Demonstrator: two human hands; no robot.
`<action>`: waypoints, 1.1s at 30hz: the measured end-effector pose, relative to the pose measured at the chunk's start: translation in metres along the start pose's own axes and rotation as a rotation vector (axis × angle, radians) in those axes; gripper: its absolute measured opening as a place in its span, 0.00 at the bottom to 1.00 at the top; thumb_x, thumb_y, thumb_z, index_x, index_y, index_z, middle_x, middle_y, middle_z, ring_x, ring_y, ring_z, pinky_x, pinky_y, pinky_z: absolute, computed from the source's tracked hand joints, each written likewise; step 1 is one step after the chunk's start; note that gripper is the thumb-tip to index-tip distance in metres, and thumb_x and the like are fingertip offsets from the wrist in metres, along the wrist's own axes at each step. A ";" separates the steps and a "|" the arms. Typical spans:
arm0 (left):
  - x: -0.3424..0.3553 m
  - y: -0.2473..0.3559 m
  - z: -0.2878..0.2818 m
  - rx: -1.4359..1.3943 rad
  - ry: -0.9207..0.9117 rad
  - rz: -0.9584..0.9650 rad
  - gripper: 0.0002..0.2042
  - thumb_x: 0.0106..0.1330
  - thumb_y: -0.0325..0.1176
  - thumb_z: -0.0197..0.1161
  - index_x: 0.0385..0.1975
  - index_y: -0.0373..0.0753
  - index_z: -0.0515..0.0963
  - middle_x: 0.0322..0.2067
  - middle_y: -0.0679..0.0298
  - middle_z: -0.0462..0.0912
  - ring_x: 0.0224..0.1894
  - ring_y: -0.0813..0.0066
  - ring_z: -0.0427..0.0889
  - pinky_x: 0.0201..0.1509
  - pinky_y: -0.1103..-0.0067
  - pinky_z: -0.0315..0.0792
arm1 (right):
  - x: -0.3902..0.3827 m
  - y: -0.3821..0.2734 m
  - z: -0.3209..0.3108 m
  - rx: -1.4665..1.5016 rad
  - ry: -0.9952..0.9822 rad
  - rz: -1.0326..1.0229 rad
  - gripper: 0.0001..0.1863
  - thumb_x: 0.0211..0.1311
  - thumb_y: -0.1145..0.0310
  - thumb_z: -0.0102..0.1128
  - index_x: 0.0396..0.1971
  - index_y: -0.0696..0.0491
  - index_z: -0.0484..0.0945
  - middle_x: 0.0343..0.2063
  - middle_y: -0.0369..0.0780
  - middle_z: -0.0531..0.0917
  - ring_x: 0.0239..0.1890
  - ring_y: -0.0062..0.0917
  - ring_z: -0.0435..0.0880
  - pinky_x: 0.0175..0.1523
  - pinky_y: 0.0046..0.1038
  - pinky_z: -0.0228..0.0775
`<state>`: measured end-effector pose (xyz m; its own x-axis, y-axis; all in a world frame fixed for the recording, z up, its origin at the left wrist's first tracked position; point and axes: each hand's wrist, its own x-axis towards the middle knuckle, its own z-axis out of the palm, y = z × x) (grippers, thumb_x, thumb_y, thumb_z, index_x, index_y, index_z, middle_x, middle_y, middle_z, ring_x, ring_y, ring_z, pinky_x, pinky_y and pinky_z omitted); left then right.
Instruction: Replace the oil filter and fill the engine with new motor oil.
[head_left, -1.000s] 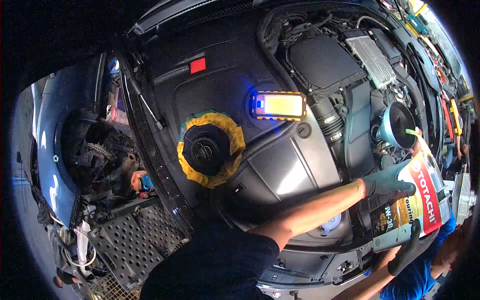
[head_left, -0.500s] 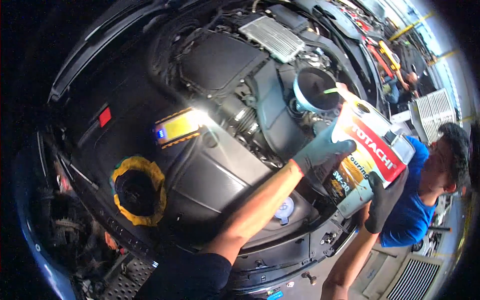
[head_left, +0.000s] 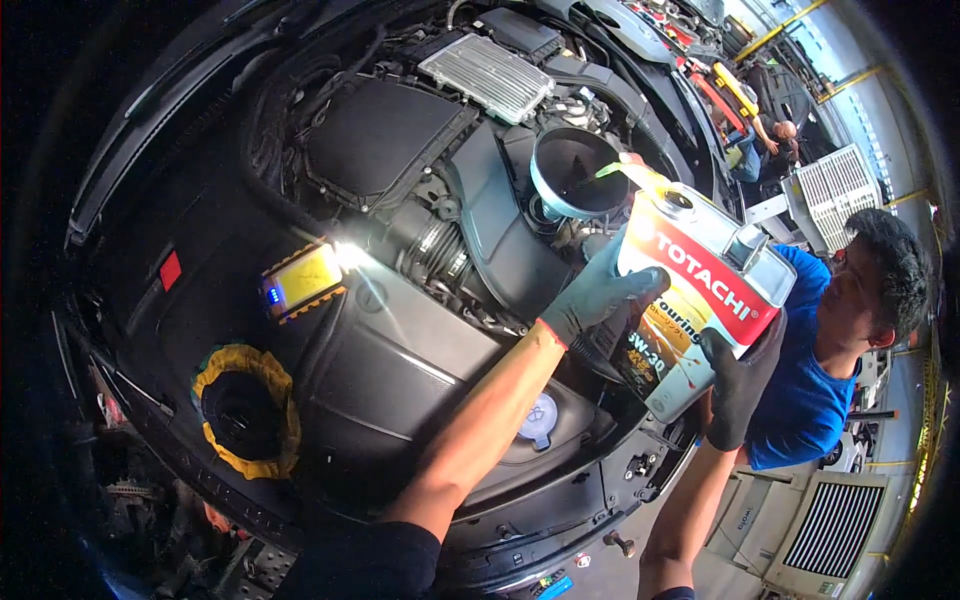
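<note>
It is a big, busy workshop, with a grey floor and another person far back on the right. Near the front is a dark car with its engine showing. A lamp lies on the black cover in the car. Its bright end faces the engine, perhaps so that the dark parts are easy to see. A yellow ring, which looks soft, sits to the left, around a dark round part. A blue cap is close to the front edge of the car.

The funnel stands in the engine with its wide mouth up, which seems a good way to catch drips. The big can is held up in the air, tilted, just beside the funnel. Its yellow-green spout reaches over the funnel's rim. It is hard to tell if anything runs out.

The left hand, in a dark glove, bends round the can's left side, thumb on the front. The right hand, in a black glove, grips the low right corner. The can looks heavy, so two hands likely keep it steady. A person in a blue shirt is right behind it.
</note>
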<state>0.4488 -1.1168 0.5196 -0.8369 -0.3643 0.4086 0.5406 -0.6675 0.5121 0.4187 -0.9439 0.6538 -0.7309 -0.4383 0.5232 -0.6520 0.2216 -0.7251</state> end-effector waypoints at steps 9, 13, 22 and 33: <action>0.003 0.002 -0.001 0.040 0.029 0.013 0.31 0.64 0.36 0.71 0.65 0.38 0.64 0.45 0.66 0.81 0.44 0.81 0.80 0.52 0.80 0.76 | 0.001 0.000 -0.002 -0.012 -0.009 0.094 0.51 0.33 0.76 0.71 0.66 0.61 0.60 0.56 0.45 0.74 0.57 0.30 0.75 0.66 0.34 0.64; 0.001 0.001 -0.002 0.004 0.038 -0.007 0.32 0.64 0.34 0.70 0.65 0.37 0.61 0.38 0.67 0.80 0.33 0.83 0.78 0.36 0.83 0.73 | -0.001 -0.001 0.002 0.087 -0.026 0.135 0.51 0.33 0.75 0.71 0.66 0.60 0.60 0.56 0.45 0.73 0.58 0.30 0.74 0.66 0.34 0.64; -0.003 0.006 0.005 -0.006 0.056 -0.006 0.30 0.65 0.35 0.70 0.63 0.37 0.64 0.43 0.68 0.80 0.43 0.82 0.79 0.50 0.80 0.75 | 0.001 0.001 -0.001 0.050 -0.030 0.108 0.52 0.32 0.74 0.71 0.66 0.60 0.60 0.57 0.44 0.73 0.58 0.30 0.74 0.66 0.34 0.64; -0.002 0.004 0.002 0.068 0.037 0.038 0.31 0.64 0.37 0.70 0.64 0.37 0.64 0.48 0.68 0.79 0.46 0.83 0.78 0.52 0.81 0.74 | -0.001 -0.005 0.003 0.143 -0.042 0.147 0.51 0.34 0.75 0.70 0.66 0.61 0.60 0.57 0.45 0.74 0.58 0.30 0.75 0.67 0.34 0.64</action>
<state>0.4531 -1.1176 0.5224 -0.8178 -0.4129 0.4010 0.5753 -0.6076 0.5476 0.4234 -0.9473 0.6556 -0.8050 -0.4471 0.3900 -0.5015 0.1614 -0.8500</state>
